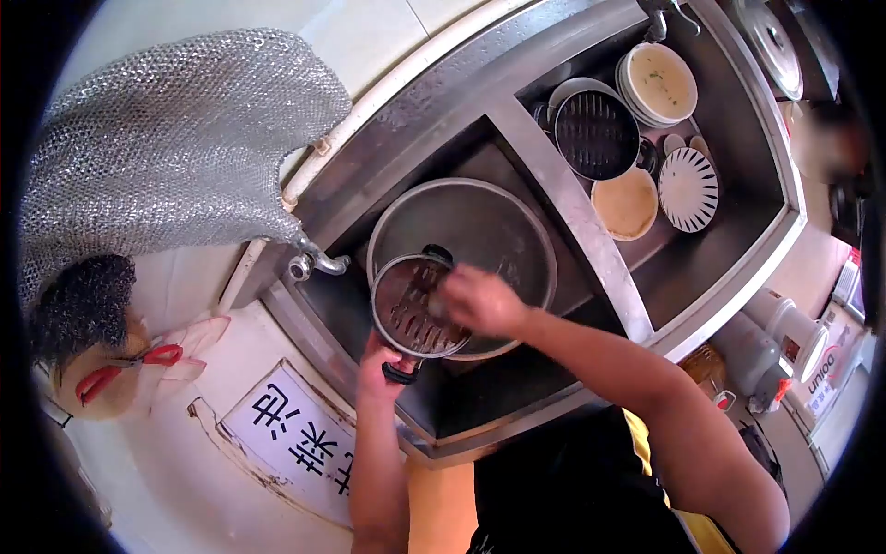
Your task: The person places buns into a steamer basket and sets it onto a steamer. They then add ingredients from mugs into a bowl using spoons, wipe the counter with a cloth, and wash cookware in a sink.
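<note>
A small black-handled pot (406, 309) with slotted ridges on its dark bottom is tilted over the large steel basin (461, 208) in the near sink compartment. My left hand (380, 369) is closed on the pot's rim and lower handle (401, 373). Over the pot's inside is my right hand (482, 300), blurred by motion, with its fingers curled together. A pale patch shows at its fingertips, too smeared to name.
The other sink compartment holds a similar black pot (595, 138), stacked bowls (661, 83), a striped plate (689, 189) and a tan round dish (625, 205). A faucet (318, 263) juts over the near compartment's edge. Silver mesh (185, 148) and red-handled scissors (129, 371) are at left.
</note>
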The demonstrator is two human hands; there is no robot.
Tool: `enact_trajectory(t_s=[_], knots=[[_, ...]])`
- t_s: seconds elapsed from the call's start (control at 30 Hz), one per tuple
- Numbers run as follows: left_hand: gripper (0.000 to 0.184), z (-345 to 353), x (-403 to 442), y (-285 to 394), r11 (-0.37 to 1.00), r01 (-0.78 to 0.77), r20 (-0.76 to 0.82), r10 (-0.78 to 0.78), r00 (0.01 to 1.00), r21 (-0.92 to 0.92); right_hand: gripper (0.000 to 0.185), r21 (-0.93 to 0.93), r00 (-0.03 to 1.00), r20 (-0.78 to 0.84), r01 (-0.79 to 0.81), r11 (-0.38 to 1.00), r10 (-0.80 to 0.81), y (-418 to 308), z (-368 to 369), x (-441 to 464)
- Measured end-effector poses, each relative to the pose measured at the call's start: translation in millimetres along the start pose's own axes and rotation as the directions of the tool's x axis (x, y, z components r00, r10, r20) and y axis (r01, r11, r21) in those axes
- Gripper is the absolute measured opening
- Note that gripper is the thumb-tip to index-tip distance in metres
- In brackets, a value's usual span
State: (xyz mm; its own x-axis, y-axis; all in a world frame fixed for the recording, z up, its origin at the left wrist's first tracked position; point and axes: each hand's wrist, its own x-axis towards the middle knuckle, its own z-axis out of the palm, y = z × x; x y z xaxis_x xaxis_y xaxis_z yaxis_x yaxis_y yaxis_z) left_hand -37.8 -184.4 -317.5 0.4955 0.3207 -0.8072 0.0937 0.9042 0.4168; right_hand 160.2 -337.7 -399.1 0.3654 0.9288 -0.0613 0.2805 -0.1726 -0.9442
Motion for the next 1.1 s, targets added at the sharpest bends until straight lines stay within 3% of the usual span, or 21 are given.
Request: enact_trajectory(t_s=[0.03,0.07,0.13,0.23,0.27,0.33,0.4,0.43,0.47,0.53,0.6,0.63,0.67,0.7,0.73,0.8,0.87,0.93,0.97,1.0,1.1], knots=[[0.078,2,0,-2,1.000,0.025,-0.025,-0.025,0.999,0.000,0.028,-0.009,0.975,-0.172,-0.142,0.990,0.138,7,2,21],[0.077,5,2,-6,0.999,0.049,-0.047,-0.049,0.998,-0.002,0.028,-0.011,0.974,-0.174,-0.147,0.989,0.143,1,10,38],[0.076,7,9,-16,0.998,0.068,-0.102,-0.066,0.993,0.018,0.026,0.066,0.901,-0.402,-0.150,0.987,0.164,-19,23,64],[0.076,-29,13,-25,0.999,0.037,-0.166,-0.037,0.985,0.001,0.025,0.165,0.995,-0.092,0.063,0.984,-0.048,-76,25,29],[0.077,-38,16,-25,0.999,-0.011,-0.167,0.004,0.986,-0.036,0.026,0.184,0.992,-0.107,0.080,0.980,-0.061,-76,25,13],[0.077,1,2,-8,0.997,-0.034,-0.171,0.046,0.984,0.070,0.026,-0.007,1.000,0.007,0.000,1.000,0.000,-55,7,-12],[0.078,10,-7,-10,0.999,-0.037,-0.202,0.032,0.979,-0.021,0.027,-0.128,0.968,-0.084,-0.244,0.961,0.235,-23,-2,6],[0.078,-8,-3,-15,1.000,0.007,-0.159,-0.005,0.987,0.012,0.027,-0.076,0.916,-0.242,-0.348,0.934,0.322,-9,1,28],[0.078,-6,3,-20,1.000,0.007,-0.156,-0.005,0.988,0.012,0.027,-0.078,0.915,-0.244,-0.348,0.934,0.320,-14,10,43],[0.078,-2,10,-27,0.999,-0.031,-0.043,0.032,0.999,0.010,0.027,0.053,0.913,-0.359,-0.188,0.981,0.195,-25,26,64],[0.079,-20,11,-24,0.999,-0.032,-0.104,0.031,0.994,-0.010,0.026,0.113,0.984,-0.180,0.014,0.993,0.007,-59,30,40],[0.081,-31,9,-16,0.999,-0.004,-0.022,0.005,1.000,0.051,0.027,0.186,0.999,-0.041,-0.009,0.982,0.017,-71,23,23],[0.083,-36,8,-10,0.994,0.015,0.057,-0.021,0.998,0.112,0.027,0.181,0.999,-0.035,-0.003,0.984,0.009,-62,12,9],[0.084,-7,2,-5,0.995,-0.025,-0.066,0.032,0.997,0.102,0.028,0.068,0.998,0.041,-0.048,0.997,0.046,-47,3,-7],[0.084,0,2,-1,0.995,-0.033,-0.067,0.040,0.997,0.096,0.028,-0.047,0.990,0.112,-0.085,0.995,0.090,-35,0,-15],[0.081,5,-4,-3,0.995,0.001,-0.100,0.009,0.995,0.099,0.025,-0.156,0.904,0.015,-0.420,0.894,0.427,2,-9,10],[0.077,10,7,-10,0.997,0.011,-0.073,-0.006,0.997,0.075,0.023,-0.025,0.895,-0.213,-0.406,0.913,0.392,-6,0,51],[0.074,5,14,-17,0.998,-0.004,-0.092,0.011,0.996,0.068,0.023,0.174,0.906,-0.251,-0.305,0.936,0.342,-44,9,69],[0.071,-10,17,-13,0.991,0.057,-0.079,-0.047,0.996,0.124,0.024,0.331,0.927,-0.190,-0.248,0.910,0.322,-63,13,64],[0.071,-16,17,-11,0.991,0.056,-0.077,-0.047,0.996,0.122,0.029,0.371,0.968,-0.201,-0.068,0.926,0.151,-69,22,52],[0.074,-12,12,2,0.987,0.003,-0.031,0.002,1.000,0.161,0.031,0.292,0.995,-0.084,-0.020,0.956,0.047,-62,7,9]])
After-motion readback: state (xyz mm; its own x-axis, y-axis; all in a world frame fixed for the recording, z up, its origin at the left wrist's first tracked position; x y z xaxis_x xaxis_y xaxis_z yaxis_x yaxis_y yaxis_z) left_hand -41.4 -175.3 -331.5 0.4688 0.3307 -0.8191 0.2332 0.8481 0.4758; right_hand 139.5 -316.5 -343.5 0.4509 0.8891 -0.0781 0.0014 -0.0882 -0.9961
